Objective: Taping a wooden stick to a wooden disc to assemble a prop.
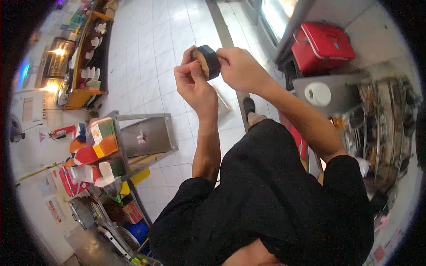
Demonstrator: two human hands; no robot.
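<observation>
Both my arms reach forward over the tiled floor (155, 57), with a thick, black, rounded thing (213, 62) between my hands. Its side toward the left is tan, and its exact kind cannot be made out. My left hand (195, 84) grips it from the left, thumb lying against the tan side and fingers curled round the far edge. On the other side, my right hand (239, 68) has its fingers pinched at the black edge. Those right fingertips are partly hidden.
To the left stands a metal cart (144, 133) loaded with coloured boxes (102, 137). A wooden shelf unit (84, 66) lies beyond it. At right are a red cooler box (324, 46), a metal worktop (341, 88) bearing a white round object (317, 94), and crowded shelving (386, 119).
</observation>
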